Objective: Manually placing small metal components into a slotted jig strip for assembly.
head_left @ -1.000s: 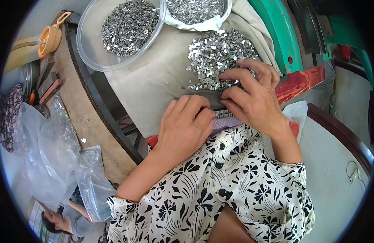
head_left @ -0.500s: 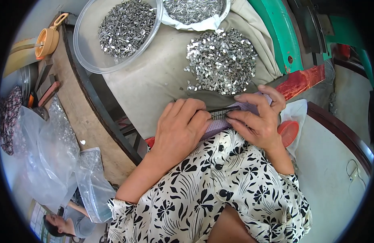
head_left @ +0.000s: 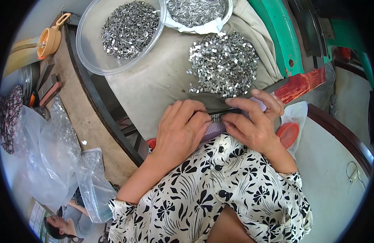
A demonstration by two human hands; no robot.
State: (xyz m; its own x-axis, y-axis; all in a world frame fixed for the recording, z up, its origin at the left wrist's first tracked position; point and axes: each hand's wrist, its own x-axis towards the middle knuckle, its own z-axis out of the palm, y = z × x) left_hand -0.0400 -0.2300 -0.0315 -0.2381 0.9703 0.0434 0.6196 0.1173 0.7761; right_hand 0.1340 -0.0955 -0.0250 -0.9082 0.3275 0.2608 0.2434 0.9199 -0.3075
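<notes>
In front of my chest lies a narrow dark strip (head_left: 217, 116) with a row of small metal pieces along it. My left hand (head_left: 179, 127) is closed, its curled fingers and thumb gripping the strip's left part. My right hand (head_left: 255, 127) bends over the other part, thumb and fingertips pressed to the row while the outer fingers stay raised. Whether a loose piece sits between those fingertips is hidden. Checked purple cloth (head_left: 214, 129) shows under the strip. Just beyond my hands, a heap of small flat metal pieces (head_left: 225, 65) rests on beige cloth (head_left: 144, 87).
A clear plastic bowl (head_left: 85, 60) of metal pieces and a white-lined bowl (head_left: 195, 11) of metal pins stand at the far side. Green machinery (head_left: 272, 32) borders the right. A red lid (head_left: 288, 135) lies beside my right wrist. Plastic bags (head_left: 45, 150) and another person (head_left: 71, 220) are left.
My right fingertips have shifted slightly left along the strip, nearer my left hand. My left hand stays nearly still on it. The far bowls and heap appear slightly lower and further right.
</notes>
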